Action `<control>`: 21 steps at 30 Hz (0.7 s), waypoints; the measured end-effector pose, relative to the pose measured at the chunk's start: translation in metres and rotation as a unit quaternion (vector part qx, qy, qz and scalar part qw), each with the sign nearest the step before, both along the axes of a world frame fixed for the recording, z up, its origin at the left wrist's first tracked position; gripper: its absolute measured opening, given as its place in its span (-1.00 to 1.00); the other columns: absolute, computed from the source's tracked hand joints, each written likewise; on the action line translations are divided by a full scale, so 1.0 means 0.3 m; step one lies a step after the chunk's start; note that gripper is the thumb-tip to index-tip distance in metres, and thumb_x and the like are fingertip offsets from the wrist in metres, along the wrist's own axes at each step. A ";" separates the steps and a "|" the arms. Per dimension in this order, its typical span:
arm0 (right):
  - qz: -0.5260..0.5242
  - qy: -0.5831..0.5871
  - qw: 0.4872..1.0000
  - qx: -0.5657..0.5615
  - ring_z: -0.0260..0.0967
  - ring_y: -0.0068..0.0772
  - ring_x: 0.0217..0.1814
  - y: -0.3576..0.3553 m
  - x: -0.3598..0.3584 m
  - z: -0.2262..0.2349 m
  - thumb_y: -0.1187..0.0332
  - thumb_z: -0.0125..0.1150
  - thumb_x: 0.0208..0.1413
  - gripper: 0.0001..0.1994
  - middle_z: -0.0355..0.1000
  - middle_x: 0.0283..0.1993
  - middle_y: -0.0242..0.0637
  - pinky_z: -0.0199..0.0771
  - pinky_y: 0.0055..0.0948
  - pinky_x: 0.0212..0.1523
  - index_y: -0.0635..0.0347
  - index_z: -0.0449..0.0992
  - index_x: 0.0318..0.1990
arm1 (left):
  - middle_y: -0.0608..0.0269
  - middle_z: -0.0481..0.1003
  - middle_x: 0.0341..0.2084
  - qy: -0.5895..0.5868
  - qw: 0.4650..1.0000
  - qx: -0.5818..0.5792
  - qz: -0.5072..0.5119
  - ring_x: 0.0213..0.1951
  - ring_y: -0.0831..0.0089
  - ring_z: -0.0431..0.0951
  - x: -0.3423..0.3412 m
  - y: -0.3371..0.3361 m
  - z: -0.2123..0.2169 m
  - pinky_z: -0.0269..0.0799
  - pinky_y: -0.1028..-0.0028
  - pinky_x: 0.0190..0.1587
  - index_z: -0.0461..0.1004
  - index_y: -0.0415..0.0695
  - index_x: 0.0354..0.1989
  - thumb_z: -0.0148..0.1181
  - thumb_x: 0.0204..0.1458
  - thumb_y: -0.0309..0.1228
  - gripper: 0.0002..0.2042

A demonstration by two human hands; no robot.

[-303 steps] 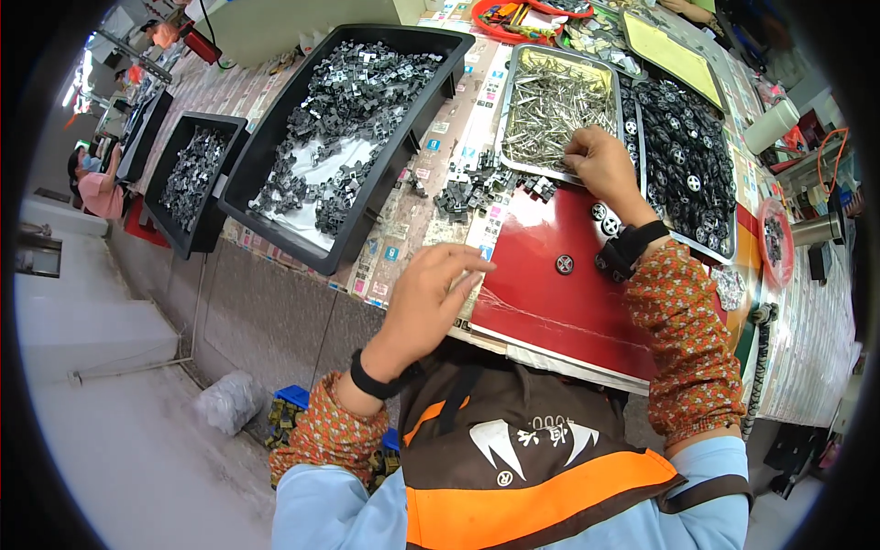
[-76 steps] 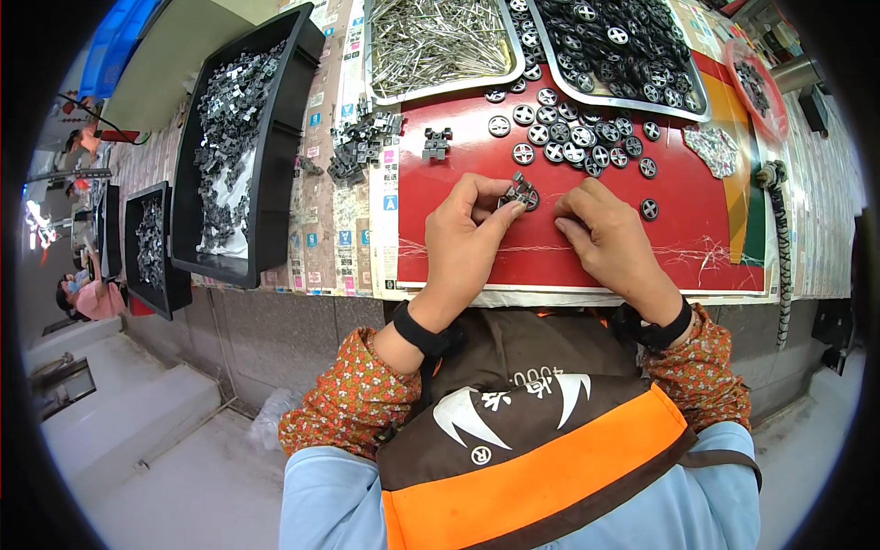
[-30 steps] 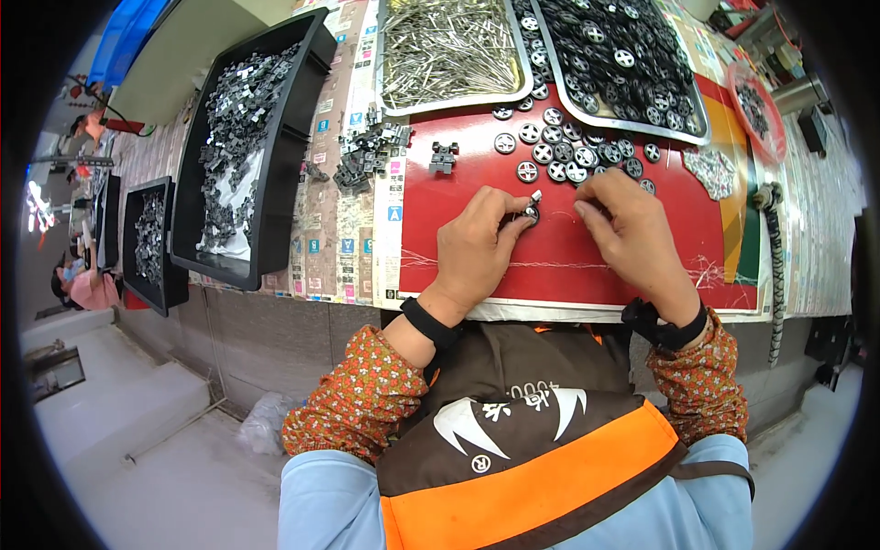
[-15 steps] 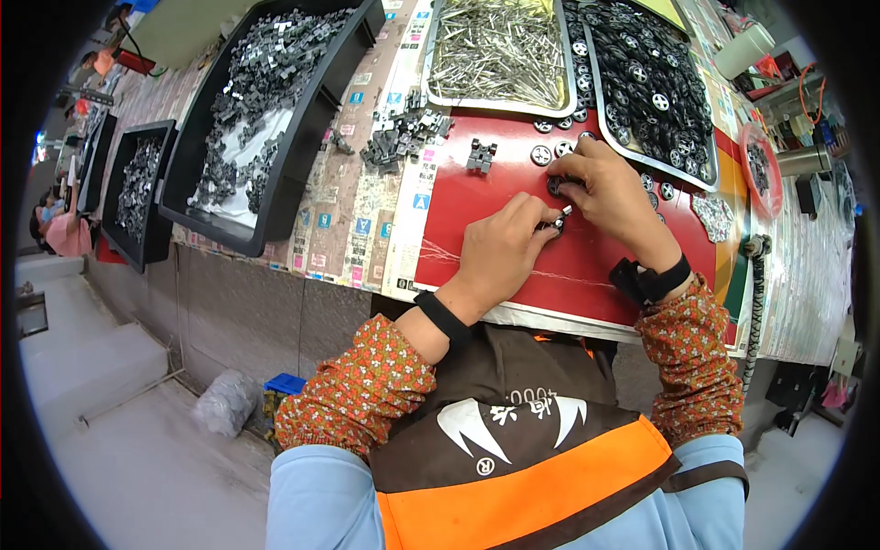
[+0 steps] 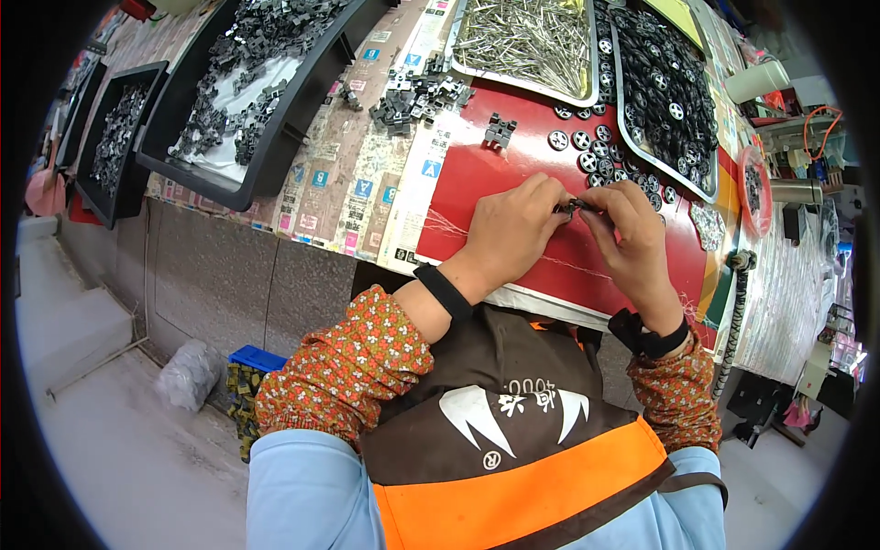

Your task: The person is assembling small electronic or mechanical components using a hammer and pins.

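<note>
Over the red work mat [image 5: 541, 266], my left hand [image 5: 515, 227] and my right hand [image 5: 632, 234] meet fingertip to fingertip. Pinched in my left fingers is a small dark part [image 5: 570, 208], mostly covered by them. My right thumb and forefinger close on a small black wheel against it; the fingers hide most of the wheel. Just beyond my hands lie several loose black wheels with silver spokes [image 5: 588, 162]. A small dark grey block-like piece [image 5: 500, 131] with wheel-like ends sits alone on the mat, farther off and to the left.
A metal tray of silver pins [image 5: 594, 98] and a tray heaped with wheels [image 5: 714, 188] stand at the back. Dark grey parts [image 5: 417, 99] lie piled left of the mat. A large black bin [image 5: 261, 174] is farther left. A braided cord [image 5: 733, 302] hangs at the right edge.
My right hand has left the loose wheels with a wheel and come down to my left fingertips. My left hand has stayed nearly in place. The whole view has shifted slightly.
</note>
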State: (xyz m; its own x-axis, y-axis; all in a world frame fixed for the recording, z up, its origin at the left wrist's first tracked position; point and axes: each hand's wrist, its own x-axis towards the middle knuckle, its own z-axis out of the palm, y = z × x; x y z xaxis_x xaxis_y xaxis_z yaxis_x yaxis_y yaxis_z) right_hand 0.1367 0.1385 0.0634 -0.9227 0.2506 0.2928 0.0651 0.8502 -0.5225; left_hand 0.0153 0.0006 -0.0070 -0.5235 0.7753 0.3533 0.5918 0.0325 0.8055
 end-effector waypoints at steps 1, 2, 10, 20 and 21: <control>-0.011 0.011 1.000 0.008 0.45 -0.13 -0.27 -0.009 0.003 -0.006 0.64 0.33 0.05 -0.78 0.44 -0.25 -0.16 0.44 -0.25 -0.28 0.26 0.55 -0.14 | 0.27 0.54 -0.32 0.002 1.000 0.002 0.000 -0.30 0.17 0.62 0.001 0.001 -0.002 0.51 0.24 -0.34 0.51 -0.07 -0.19 0.33 0.11 -0.41 -0.85; -0.021 0.022 0.999 0.017 0.45 -0.13 -0.27 -0.017 0.006 -0.011 0.65 0.32 0.05 -0.78 0.44 -0.26 -0.16 0.45 -0.26 -0.28 0.26 0.55 -0.14 | 0.27 0.54 -0.32 -0.001 1.000 0.003 0.002 -0.30 0.17 0.62 0.003 0.002 -0.004 0.51 0.24 -0.34 0.51 -0.07 -0.19 0.33 0.11 -0.41 -0.85; -0.044 0.033 0.998 0.022 0.46 -0.15 -0.27 -0.039 0.010 -0.033 0.66 0.33 0.04 -0.77 0.46 -0.26 -0.16 0.45 -0.29 -0.28 0.27 0.57 -0.13 | 0.27 0.55 -0.30 0.004 1.000 0.011 0.005 -0.29 0.16 0.62 0.001 -0.002 -0.016 0.51 0.22 -0.33 0.50 -0.07 -0.18 0.33 0.10 -0.42 -0.84; -0.040 0.036 0.998 0.033 0.50 -0.16 -0.23 -0.043 0.012 -0.024 0.69 0.34 0.01 -0.78 0.49 -0.24 -0.15 0.50 -0.31 -0.23 0.30 0.58 -0.16 | 0.28 0.54 -0.29 0.006 1.000 0.003 0.005 -0.29 0.16 0.62 0.000 0.000 -0.017 0.52 0.21 -0.34 0.48 -0.07 -0.19 0.32 0.10 -0.40 -0.83; -0.040 0.036 0.998 0.032 0.50 -0.16 -0.23 -0.038 0.014 -0.024 0.69 0.34 0.01 -0.78 0.49 -0.24 -0.15 0.50 -0.31 -0.23 0.30 0.58 -0.16 | 0.29 0.54 -0.30 0.005 1.000 0.010 0.005 -0.29 0.16 0.62 0.001 0.002 -0.018 0.52 0.21 -0.34 0.48 -0.07 -0.19 0.32 0.10 -0.40 -0.84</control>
